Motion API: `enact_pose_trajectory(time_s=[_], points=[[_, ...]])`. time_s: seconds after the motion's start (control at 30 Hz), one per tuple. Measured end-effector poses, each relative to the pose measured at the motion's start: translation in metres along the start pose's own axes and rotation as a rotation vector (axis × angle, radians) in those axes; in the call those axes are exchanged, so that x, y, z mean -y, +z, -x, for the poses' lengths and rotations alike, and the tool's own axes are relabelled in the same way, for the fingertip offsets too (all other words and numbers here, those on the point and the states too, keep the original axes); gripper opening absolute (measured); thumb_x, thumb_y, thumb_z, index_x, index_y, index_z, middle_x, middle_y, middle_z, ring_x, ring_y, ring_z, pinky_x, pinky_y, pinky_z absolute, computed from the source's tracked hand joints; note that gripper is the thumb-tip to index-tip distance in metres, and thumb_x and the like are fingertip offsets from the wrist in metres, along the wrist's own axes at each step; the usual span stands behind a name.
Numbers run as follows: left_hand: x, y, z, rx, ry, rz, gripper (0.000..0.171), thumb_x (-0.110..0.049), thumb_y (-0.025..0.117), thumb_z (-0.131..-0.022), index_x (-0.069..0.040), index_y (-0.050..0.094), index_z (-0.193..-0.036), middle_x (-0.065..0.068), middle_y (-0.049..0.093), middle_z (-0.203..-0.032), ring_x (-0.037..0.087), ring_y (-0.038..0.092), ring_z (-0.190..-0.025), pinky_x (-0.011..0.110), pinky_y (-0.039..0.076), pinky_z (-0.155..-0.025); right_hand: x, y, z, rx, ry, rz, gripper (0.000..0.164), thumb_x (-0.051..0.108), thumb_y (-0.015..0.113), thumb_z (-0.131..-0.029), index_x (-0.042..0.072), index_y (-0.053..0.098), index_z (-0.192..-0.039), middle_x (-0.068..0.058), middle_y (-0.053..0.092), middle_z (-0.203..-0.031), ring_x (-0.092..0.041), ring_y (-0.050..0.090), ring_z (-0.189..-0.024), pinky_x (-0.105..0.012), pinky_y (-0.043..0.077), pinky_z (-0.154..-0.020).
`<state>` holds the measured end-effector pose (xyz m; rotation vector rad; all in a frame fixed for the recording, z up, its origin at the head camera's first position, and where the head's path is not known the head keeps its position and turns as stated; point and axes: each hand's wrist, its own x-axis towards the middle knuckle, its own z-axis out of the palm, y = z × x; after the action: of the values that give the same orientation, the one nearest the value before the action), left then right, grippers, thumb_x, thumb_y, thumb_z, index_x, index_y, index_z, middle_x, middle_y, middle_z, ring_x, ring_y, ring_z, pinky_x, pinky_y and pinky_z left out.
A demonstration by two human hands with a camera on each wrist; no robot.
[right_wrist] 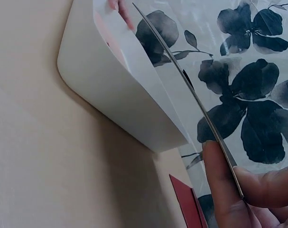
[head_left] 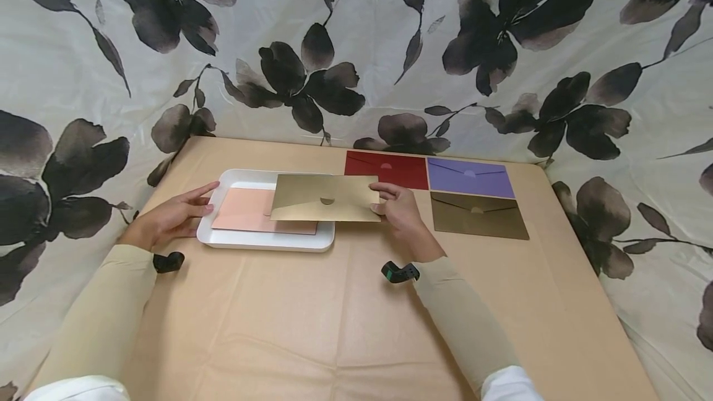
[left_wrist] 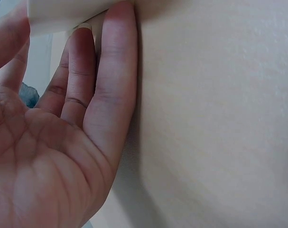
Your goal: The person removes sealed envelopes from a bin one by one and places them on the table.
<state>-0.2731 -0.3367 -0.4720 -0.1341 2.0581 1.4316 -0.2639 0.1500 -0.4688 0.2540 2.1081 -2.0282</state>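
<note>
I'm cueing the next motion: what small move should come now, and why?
Probably ease the held gold envelope left: the right grip holds it partly above the white tray, but in the head view its right end extends past the tray.

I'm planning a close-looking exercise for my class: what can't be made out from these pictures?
Head view: part of the pink envelope, hidden by the held envelope.
Head view: the red envelope's near left corner, also behind the held envelope.
Left wrist view: most of the tray, cut off by the top edge.
Right wrist view: much of the red envelope, cut off by the bottom edge.
</note>
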Motion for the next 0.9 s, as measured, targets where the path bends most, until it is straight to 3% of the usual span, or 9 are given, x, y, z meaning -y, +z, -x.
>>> enact_pose_trajectory(time_s=[0.5,0.7,0.9], points=[[0.001,-0.001,-0.001,-0.013,-0.007,-0.029,0.079,-0.03,0.056,-0.108,-0.044,0.003,-0.165,0.021,-0.007,-0.175,0.02,0.052,-0.127,0.037,0.06,-0.096,0.002,-0.023,0.003,-0.041,0.019,0.009,0.046,-0.007,0.068,-0.092,0.012,0.07,-0.134,-0.012,0.063,-0.144,-0.007,0.066,-0.073,-0.019,0.048,-0.055],[0.001,-0.001,-0.001,-0.016,-0.015,-0.012,0.078,-0.03,0.055,-0.109,-0.044,0.002,-0.165,0.021,-0.01,-0.175,0.034,0.039,-0.143,0.037,0.06,-0.096,0.002,-0.032,0.004,-0.044,0.015,-0.002,0.045,-0.008,0.066,-0.093,0.008,0.068,-0.135,-0.014,0.061,-0.145,-0.006,0.061,-0.068,-0.019,0.046,-0.054],[0.002,0.0,-0.001,-0.016,-0.017,-0.011,0.078,-0.031,0.055,-0.109,-0.045,0.003,-0.165,0.021,-0.01,-0.175,0.035,0.039,-0.144,0.036,0.06,-0.096,0.0,-0.043,0.005,-0.037,0.032,0.007,0.047,-0.008,0.065,-0.094,0.007,0.066,-0.139,-0.015,0.056,-0.152,-0.005,0.063,-0.07,-0.019,0.047,-0.057]])
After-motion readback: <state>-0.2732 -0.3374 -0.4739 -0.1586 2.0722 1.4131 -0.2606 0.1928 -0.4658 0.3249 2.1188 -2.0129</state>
